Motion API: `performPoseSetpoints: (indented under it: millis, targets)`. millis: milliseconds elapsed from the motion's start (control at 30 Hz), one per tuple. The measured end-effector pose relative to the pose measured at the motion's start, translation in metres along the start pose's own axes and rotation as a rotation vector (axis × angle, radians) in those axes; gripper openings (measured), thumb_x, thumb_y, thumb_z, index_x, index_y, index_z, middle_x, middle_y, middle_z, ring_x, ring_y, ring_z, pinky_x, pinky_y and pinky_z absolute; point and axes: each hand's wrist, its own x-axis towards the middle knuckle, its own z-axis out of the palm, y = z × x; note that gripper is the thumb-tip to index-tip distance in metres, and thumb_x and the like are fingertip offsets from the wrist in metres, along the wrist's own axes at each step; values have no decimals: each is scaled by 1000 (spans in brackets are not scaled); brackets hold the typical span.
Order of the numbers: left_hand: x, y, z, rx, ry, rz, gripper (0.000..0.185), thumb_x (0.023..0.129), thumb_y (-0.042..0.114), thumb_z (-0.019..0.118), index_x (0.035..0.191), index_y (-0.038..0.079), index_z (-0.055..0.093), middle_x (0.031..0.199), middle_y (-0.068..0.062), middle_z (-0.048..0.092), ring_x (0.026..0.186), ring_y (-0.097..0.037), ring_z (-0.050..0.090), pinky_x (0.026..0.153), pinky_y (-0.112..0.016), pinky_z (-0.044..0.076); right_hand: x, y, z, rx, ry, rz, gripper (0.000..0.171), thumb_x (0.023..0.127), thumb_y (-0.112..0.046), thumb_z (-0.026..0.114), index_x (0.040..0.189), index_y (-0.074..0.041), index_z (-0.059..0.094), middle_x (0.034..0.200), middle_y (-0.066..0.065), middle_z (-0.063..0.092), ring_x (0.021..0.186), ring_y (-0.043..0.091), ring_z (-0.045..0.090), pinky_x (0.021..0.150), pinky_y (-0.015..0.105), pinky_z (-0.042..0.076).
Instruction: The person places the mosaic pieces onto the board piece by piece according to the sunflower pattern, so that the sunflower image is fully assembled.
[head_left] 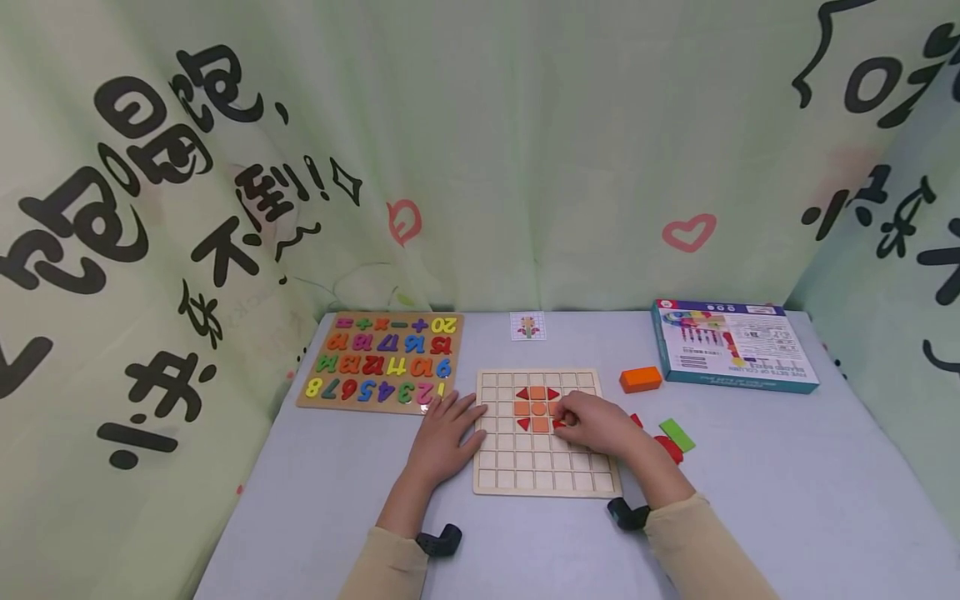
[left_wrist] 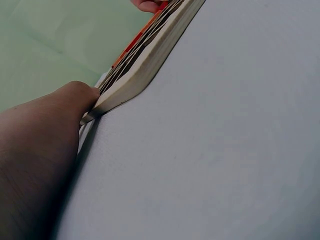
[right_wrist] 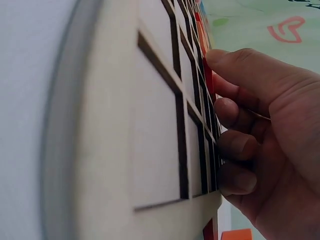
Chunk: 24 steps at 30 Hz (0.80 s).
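A wooden grid board (head_left: 540, 482) lies on the table, with orange squares (head_left: 540, 425), an orange round piece (head_left: 538, 408) and red triangles (head_left: 522, 424) set in its upper middle cells. At the board's left edge rests my left hand (head_left: 444, 442), fingers spread, thumb touching the rim in the left wrist view. My right hand (head_left: 600, 423) is over the right side of the pattern. Its thumb and index finger pinch a red triangle (head_left: 558, 424) at a cell beside the lower orange square. The right wrist view shows the red piece (right_wrist: 209, 75) under the thumb tip, its outline partly hidden.
A number puzzle board (head_left: 307, 400) is at the back left, and a small pattern card (head_left: 528, 326) at the back. To the right are a boxed set (head_left: 735, 346), an orange block stack (head_left: 641, 380), a green piece (head_left: 678, 435) and red pieces (head_left: 670, 450).
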Motion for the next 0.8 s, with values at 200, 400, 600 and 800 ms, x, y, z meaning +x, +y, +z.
performPoseSetpoints:
  millis: [200, 400, 600, 800]
  targets:
    - [0, 1, -1, 8, -4, -1, 50, 97, 53, 50, 143, 33, 52, 155, 8, 44, 151, -23, 28, 125, -48, 18, -3, 2, -3, 85, -8, 25, 16, 87, -24, 76, 96, -20, 64, 82, -2, 55, 81, 15, 52, 67, 27, 45]
    - [0, 0, 0, 15, 2, 2, 50, 97, 53, 50, 143, 33, 53, 154, 7, 45, 150, -23, 29, 125, -48, 19, -3, 4, -3, 59, -3, 4, 11, 88, -23, 73, 94, -20, 64, 79, -2, 54, 78, 15, 52, 66, 28, 44]
    - [1, -1, 0, 4, 1, 4, 50, 98, 53, 50, 143, 33, 52, 155, 7, 44, 151, -23, 29, 125, -48, 18, 0, 4, 0, 35, 19, 12, 9, 89, -23, 72, 91, -21, 63, 77, -3, 53, 76, 14, 51, 64, 28, 42]
    - [1, 0, 0, 7, -2, 6, 50, 97, 53, 50, 143, 33, 53, 155, 7, 45, 150, -23, 29, 125, -48, 19, -1, 4, 1, 4, 37, 3, 7, 90, -22, 70, 94, -20, 64, 76, -4, 53, 74, 14, 51, 64, 27, 42]
